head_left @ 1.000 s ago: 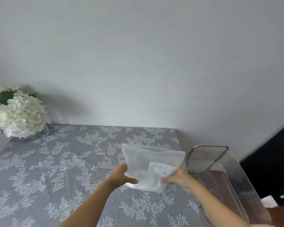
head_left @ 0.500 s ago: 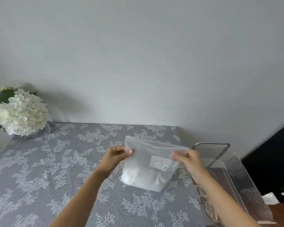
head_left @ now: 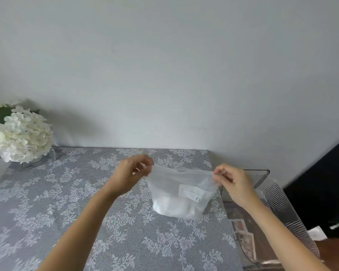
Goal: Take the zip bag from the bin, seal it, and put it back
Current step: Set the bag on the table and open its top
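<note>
A translucent zip bag [head_left: 179, 194] with white contents and a paper label hangs upright, its bottom resting on the grey lace tablecloth [head_left: 86, 222]. My left hand [head_left: 134, 174] pinches the bag's top left corner. My right hand [head_left: 234, 182] pinches the top right corner, so the top edge is stretched between them. The clear ribbed plastic bin [head_left: 282, 204] stands just right of the bag, off the table's right edge, partly hidden by my right forearm.
A bunch of white flowers [head_left: 18, 135] in a clear holder sits at the table's back left corner. A plain wall rises right behind the table. Several small items lie in the bin's bottom [head_left: 243, 237]. A dark area lies at far right.
Both hands moved from the bag's lower sides up to its top corners and lifted them, so the bag now hangs stretched by its top edge.
</note>
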`<state>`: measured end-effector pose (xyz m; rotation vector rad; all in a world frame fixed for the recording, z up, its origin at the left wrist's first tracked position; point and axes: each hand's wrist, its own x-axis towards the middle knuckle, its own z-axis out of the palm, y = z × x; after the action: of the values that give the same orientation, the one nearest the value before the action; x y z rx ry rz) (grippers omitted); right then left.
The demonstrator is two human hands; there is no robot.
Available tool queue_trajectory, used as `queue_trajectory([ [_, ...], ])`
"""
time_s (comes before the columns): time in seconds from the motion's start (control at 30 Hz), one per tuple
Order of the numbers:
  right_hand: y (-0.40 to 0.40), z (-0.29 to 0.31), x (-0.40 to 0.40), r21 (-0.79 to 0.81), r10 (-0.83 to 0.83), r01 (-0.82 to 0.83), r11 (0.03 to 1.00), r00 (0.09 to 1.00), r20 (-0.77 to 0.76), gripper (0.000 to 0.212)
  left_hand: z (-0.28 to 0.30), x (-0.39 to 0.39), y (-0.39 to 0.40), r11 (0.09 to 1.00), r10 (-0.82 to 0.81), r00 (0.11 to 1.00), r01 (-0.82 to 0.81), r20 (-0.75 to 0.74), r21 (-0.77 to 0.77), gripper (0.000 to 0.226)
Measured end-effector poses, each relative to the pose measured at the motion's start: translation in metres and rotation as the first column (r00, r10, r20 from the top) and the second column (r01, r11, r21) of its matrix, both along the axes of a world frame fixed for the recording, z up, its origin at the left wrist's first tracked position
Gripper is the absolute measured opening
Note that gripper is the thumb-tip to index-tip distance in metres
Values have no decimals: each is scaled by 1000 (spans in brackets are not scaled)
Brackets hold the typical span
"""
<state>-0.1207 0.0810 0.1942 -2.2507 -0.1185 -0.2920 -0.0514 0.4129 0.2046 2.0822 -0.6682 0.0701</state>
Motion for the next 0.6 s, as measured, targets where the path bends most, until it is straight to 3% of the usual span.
queue_trajectory([
  [0.1,-3,8,-2,-96,59,-63,993,997,-43,22,4,2,5,974,-84,992,62,92,219,11],
  [0.27,5,20,-5,-331,167,-149,932,986,26,16,6,7,7,969,-57,995,35,82,245,18],
  [0.43,0,25,-6,-479,247,-221,849,969,-8,18,6,12,11,937,-93,987,44,127,346,15],
  [0.53,-3,25,-6,-441,218,-202,874,976,-14,15,7,11,11,952,-90,984,39,156,303,33],
  [0.6,4,25,-7,-343,159,-148,928,987,4,16,8,10,5,979,44,979,-82,200,186,37],
])
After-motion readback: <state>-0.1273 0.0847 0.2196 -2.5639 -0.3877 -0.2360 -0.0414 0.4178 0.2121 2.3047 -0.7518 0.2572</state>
